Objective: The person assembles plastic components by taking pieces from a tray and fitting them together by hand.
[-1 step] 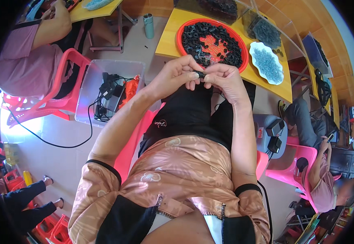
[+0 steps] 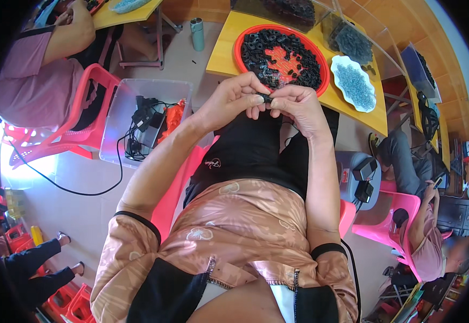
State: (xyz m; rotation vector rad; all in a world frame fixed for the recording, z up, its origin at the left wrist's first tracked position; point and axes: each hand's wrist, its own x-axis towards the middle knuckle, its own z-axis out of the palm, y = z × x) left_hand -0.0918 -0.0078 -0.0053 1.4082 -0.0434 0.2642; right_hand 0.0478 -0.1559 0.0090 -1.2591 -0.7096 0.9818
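Observation:
A small black piece [image 2: 267, 99] is pinched between my two hands, just in front of the table's near edge. My left hand [image 2: 238, 97] grips one end with thumb and forefinger. On the other end are the closed fingertips of my right hand [image 2: 298, 106]. The fingers cover much of the piece, so its exact kind does not show. Just beyond my hands, a round red tray [image 2: 326, 81] holds many small black parts [image 2: 256, 46], with its printed bottom showing in the middle. To its right, a white scalloped dish [image 2: 370, 106] contains small clear bluish pieces [image 2: 353, 81].
The yellow table [image 2: 223, 51] carries clear bins [image 2: 347, 40] at the back. On the floor at left stands a clear plastic box [image 2: 108, 134] with cables and an orange-red bag. A flask [image 2: 197, 35] stands farther off. Co-workers sit on pink chairs [image 2: 83, 97] at both sides.

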